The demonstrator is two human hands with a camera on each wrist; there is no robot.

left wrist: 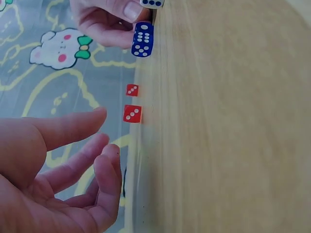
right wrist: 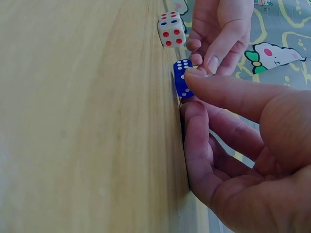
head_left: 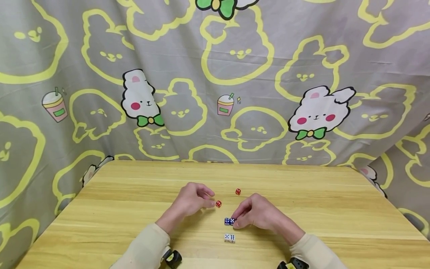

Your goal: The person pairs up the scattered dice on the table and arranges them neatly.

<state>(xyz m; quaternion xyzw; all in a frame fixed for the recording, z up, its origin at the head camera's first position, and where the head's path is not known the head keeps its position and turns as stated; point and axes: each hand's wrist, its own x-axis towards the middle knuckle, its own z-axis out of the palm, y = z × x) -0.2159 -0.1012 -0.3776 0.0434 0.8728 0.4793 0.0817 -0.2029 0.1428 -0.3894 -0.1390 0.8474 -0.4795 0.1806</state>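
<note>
My right hand pinches a blue die between thumb and fingers, on the table. Touching its left side is another blue die, so the two form a short row. With thumb and fingers apart, my left hand is beside a red die and holds nothing. In the left wrist view, a gap shows between the left fingertips and that red die. A second red die lies farther back. Two white dice sit side by side nearer me than the blue pair.
All the dice lie on a light wood-grain table. A grey curtain with yellow outlines and rabbit faces hangs behind the table's far edge. Black devices are strapped at both wrists over pale sleeves.
</note>
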